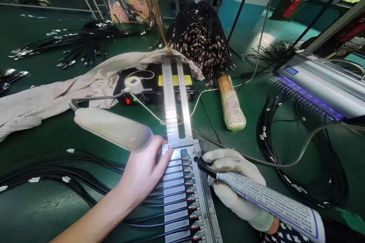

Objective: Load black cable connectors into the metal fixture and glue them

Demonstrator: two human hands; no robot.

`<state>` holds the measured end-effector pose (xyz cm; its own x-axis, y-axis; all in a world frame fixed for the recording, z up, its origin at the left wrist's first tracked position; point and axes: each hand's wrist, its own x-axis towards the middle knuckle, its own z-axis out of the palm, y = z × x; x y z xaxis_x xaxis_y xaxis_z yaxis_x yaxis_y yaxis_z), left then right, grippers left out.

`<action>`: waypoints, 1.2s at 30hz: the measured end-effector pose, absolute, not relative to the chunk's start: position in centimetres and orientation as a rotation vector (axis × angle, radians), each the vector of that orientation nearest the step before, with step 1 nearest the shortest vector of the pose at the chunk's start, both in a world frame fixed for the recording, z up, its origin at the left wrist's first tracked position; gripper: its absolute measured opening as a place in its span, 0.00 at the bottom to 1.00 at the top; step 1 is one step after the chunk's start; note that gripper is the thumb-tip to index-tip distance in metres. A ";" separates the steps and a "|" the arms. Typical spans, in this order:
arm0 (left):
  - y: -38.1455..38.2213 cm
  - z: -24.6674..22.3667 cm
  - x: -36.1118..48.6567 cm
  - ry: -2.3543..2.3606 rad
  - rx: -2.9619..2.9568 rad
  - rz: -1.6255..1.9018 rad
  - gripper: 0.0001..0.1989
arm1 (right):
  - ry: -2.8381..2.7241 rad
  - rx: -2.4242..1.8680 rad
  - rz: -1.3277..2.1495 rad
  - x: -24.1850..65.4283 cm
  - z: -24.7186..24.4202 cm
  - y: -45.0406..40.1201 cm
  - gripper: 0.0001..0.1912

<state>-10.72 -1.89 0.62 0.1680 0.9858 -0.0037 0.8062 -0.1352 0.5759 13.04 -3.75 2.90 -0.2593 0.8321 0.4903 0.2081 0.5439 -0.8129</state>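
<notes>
A metal fixture [205,201] runs up from the bottom centre, holding a row of black cables with small coloured wire ends [194,205]. My bare left hand [145,167] rests at its upper left side, thumb and fingers at the edge near the top cables; whether it pinches anything is hidden. My gloved right hand [236,182] is wrapped round a pen-like tool [256,193] with a printed paper sleeve. The tool's black tip is beside the topmost wire end. A slotted metal plate [168,98] extends beyond the fixture. A white lamp head [114,127] hangs over my left hand.
Behind the fixture sit a black control box [154,83] and a pale cloth [94,76]. A wrapped block [230,106] lies right of them. A silver device [319,83] glows purple at right. Cable bundles [199,41] lie at the back, left and right.
</notes>
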 end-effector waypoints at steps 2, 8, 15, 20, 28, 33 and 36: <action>-1.9 0.6 -10.8 1.690 1.997 0.529 0.13 | -1.796 -0.847 0.782 13.4 2.9 -4.0 0.15; -1.8 0.5 -10.8 1.694 2.001 0.548 0.13 | -1.893 -0.810 0.793 13.5 2.9 -4.2 0.15; -1.8 0.6 -10.7 1.696 2.000 0.536 0.13 | -1.864 -0.829 0.816 13.3 2.4 -3.9 0.14; -1.9 0.7 -10.8 1.704 1.999 0.526 0.13 | -1.836 -0.848 0.832 13.2 2.5 -4.0 0.14; -1.8 0.6 -10.8 1.700 2.010 0.534 0.13 | -1.850 -0.845 0.813 13.3 2.9 -4.1 0.14; -1.8 0.6 -10.8 1.698 2.013 0.535 0.13 | -1.855 -0.849 0.817 13.4 2.6 -4.1 0.15; -1.8 0.7 -10.7 1.700 2.012 0.534 0.13 | -1.841 -0.853 0.812 13.3 2.6 -4.2 0.15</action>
<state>-10.74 -1.82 0.65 0.1653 0.9862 0.0048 0.8119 -0.1388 0.5671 13.34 -4.15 2.60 -0.3367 0.8218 0.4597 0.2146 0.5423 -0.8123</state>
